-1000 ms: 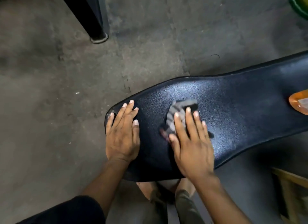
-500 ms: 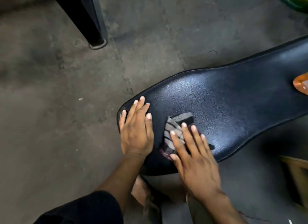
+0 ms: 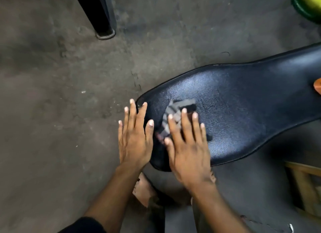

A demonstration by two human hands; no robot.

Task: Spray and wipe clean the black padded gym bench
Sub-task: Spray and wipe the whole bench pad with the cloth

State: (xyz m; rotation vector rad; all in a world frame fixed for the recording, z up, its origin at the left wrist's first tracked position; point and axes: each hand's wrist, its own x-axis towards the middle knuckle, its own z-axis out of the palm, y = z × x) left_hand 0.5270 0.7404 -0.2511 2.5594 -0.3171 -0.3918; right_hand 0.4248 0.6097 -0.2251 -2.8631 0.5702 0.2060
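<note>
The black padded bench runs from the middle of the view out to the right edge, its rounded end nearest me. A grey and black striped cloth lies on that end. My right hand presses flat on the cloth, fingers spread, covering its lower part. My left hand lies flat on the bench's left rim, fingers straight and apart, holding nothing. An orange object sits on the bench at the right edge, mostly cut off.
A black metal leg stands on the grey concrete floor at upper left. A green and yellow round object shows at the top right corner. A wooden frame sits at lower right. My feet show under the bench end.
My right hand has slid the cloth back and forth over the bench end. My left hand has shifted from the pad's top onto its left rim.
</note>
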